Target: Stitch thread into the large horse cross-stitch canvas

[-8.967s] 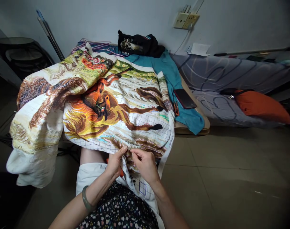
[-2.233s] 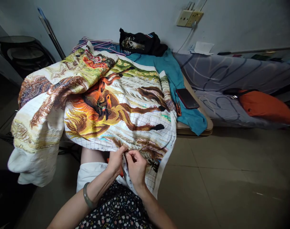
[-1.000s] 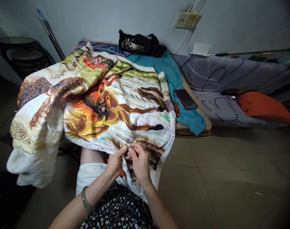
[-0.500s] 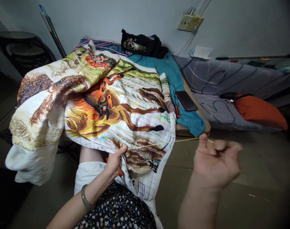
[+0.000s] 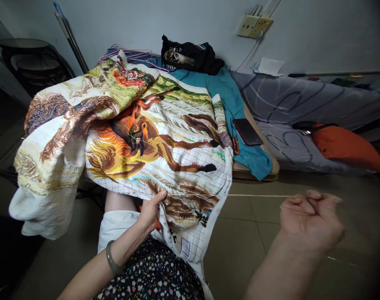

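A large cross-stitch cloth (image 5: 190,154) with horses and a printed grid spreads over my lap and the low table. My left hand (image 5: 152,208) grips its near edge, thumb on top and fingers hidden underneath. From the cloth near that thumb a pale yellow thread (image 5: 255,195) runs taut and nearly level to my right hand (image 5: 311,221). That hand is closed on the thread, off to the right over the floor. Whether a needle is in its fingers I cannot make out. Loose threads and a small light-coloured piece lie on the dark part of the stitched horse.
A teal cloth (image 5: 236,100) covers the table under the work, with a phone (image 5: 247,131) and an orange-handled tool (image 5: 235,145) on it. Behind lie a black bag (image 5: 191,56) and pink hangers (image 5: 127,53). An orange bag (image 5: 346,146) rests on grey fabric at right.
My right hand has moved right and slightly down, drawing a longer stretch of thread out from the cloth. My left hand keeps its hold on the edge.
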A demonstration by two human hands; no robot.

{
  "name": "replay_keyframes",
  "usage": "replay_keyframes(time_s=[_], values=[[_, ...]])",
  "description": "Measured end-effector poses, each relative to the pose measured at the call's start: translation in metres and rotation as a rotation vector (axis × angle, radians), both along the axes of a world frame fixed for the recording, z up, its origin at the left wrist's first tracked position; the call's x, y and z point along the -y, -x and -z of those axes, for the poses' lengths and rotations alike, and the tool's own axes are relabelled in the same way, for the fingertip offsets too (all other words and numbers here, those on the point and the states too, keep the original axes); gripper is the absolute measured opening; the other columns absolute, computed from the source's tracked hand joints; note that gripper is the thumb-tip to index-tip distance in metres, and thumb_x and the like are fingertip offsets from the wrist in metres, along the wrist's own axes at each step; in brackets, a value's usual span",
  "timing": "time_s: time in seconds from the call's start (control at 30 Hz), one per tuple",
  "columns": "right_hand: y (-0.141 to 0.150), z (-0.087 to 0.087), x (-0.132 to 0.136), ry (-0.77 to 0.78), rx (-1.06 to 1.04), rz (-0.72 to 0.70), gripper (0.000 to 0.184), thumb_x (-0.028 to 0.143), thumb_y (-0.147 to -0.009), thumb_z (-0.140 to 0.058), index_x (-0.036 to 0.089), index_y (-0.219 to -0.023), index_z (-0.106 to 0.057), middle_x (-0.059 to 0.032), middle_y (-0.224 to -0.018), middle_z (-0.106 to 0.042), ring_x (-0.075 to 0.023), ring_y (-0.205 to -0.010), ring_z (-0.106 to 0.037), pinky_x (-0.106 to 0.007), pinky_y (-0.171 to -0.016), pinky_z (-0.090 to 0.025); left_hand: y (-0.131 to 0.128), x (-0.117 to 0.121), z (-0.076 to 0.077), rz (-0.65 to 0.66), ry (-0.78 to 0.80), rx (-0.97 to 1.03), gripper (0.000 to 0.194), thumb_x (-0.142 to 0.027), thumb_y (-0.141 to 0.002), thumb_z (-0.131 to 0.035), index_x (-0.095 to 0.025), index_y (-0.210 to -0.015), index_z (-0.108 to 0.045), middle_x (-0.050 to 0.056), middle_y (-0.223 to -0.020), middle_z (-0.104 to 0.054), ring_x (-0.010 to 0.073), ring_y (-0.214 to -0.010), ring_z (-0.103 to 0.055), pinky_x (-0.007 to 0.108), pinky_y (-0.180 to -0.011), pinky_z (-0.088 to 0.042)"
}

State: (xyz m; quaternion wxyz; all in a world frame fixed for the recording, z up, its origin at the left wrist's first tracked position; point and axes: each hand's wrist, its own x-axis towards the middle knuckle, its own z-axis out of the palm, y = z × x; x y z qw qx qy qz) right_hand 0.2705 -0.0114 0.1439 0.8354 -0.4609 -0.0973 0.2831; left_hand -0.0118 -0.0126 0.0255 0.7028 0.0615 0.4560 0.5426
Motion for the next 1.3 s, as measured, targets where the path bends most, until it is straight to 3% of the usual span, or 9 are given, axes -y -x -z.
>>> replay_keyframes(time_s=[0.07,0.17,0.27,0.33,0.47,0.8,1.03,1.17,1.3], values=[[0.018,0.011,0.002,0.025,0.157,-0.177,0.033,0.014,-0.088,-0.042,0.02,-0.057,-0.05,0.0044,-0.046,-0.043,-0.0033,-0.032,-0.03,-0.023,-0.041,-0.039,-0.002,0.0,0.0,-0.005,-0.022,0.016,0.05,-0.025,-0.054,-0.08,-0.014,-0.1,-0.063,0.009,-0.093,-0.07,0.0255,-0.098,-0.062,0.039,-0.089,-0.045],[0.071,0.039,0.008,0.138,0.316,-0.566,0.009,0.022,-0.078,-0.06,0.021,-0.073,-0.053,0.009,-0.044,-0.038,-0.006,-0.033,-0.033,-0.02,-0.036,-0.036,-0.003,0.0,-0.001,-0.021,-0.017,0.021,0.047,-0.023,-0.054,-0.08,-0.015,-0.097,-0.064,0.006,-0.091,-0.07,0.0235,-0.094,-0.063,0.037,-0.088,-0.045],[0.128,0.069,0.018,0.365,0.521,-0.941,0.012,0.027,-0.081,-0.057,0.018,-0.089,-0.058,0.0055,-0.053,-0.05,-0.0071,-0.039,-0.043,-0.017,-0.036,-0.034,-0.003,0.001,-0.004,-0.015,-0.023,0.013,0.041,-0.023,-0.055,-0.079,-0.014,-0.092,-0.065,0.006,-0.087,-0.07,0.022,-0.087,-0.064,0.036,-0.084,-0.046],[0.153,0.082,0.023,0.429,0.697,-1.038,0.018,0.028,-0.083,-0.052,0.016,-0.093,-0.062,0.0025,-0.056,-0.055,-0.0077,-0.041,-0.046,-0.018,-0.039,-0.035,-0.002,0.001,-0.005,0.002,-0.028,-0.003,0.037,-0.024,-0.055,-0.078,-0.013,-0.088,-0.065,0.005,-0.081,-0.07,0.0202,-0.078,-0.064,0.034,-0.079,-0.048],[0.168,0.09,0.025,0.45,0.927,-0.947,0.023,0.028,-0.084,-0.05,0.015,-0.093,-0.067,0.0007,-0.054,-0.058,-0.0098,-0.042,-0.049,-0.019,-0.041,-0.037,0.0,0.0,-0.005,0.004,-0.06,-0.022,0.034,-0.023,-0.056,-0.078,-0.015,-0.086,-0.064,0.002,-0.076,-0.068,0.0178,-0.068,-0.063,0.032,-0.07,-0.048],[0.169,0.087,0.018,0.425,1.038,-0.88,0.023,0.024,-0.081,-0.049,0.017,-0.088,-0.07,-0.0011,-0.053,-0.061,-0.0144,-0.046,-0.054,-0.022,-0.044,-0.041,-0.002,-0.001,-0.007,-0.034,-0.085,-0.04,0.042,-0.02,-0.055,-0.078,-0.017,-0.094,-0.064,0.004,-0.086,-0.069,0.0205,-0.08,-0.064,0.034,-0.079,-0.048],[0.171,0.079,0.013,0.468,1.276,-0.844,0.021,0.021,-0.081,-0.048,0.018,-0.08,-0.07,-0.0031,-0.063,-0.066,-0.0137,-0.05,-0.056,-0.023,-0.05,-0.041,-0.001,0.0,-0.006,-0.032,-0.097,-0.02,0.04,-0.02,-0.055,-0.078,-0.017,-0.092,-0.064,0.003,-0.089,-0.069,0.0193,-0.084,-0.063,0.032,-0.082,-0.047],[0.177,0.084,0.016,0.535,1.064,-0.905,0.018,0.025,-0.084,-0.047,0.017,-0.079,-0.062,0.0,-0.056,-0.06,-0.0109,-0.04,-0.051,-0.02,-0.043,-0.038,-0.001,0.0,-0.009,0.031,-0.051,-0.008,0.029,-0.025,-0.057,-0.077,-0.014,-0.08,-0.063,0.002,-0.072,-0.067,0.0159,-0.064,-0.061,0.03,-0.066,-0.048],[0.182,0.095,0.02,0.518,0.716,-0.917,0.016,0.029,-0.081,-0.051,0.015,-0.078,-0.058,0.0002,-0.059,-0.058,-0.0112,-0.045,-0.054,-0.02,-0.042,-0.042,-0.002,-0.002,-0.01,0.024,-0.008,-0.052,0.037,-0.03,-0.053,-0.079,-0.013,-0.081,-0.062,0.001,-0.064,-0.063,0.0159,-0.058,-0.059,0.03,-0.06,-0.047]])
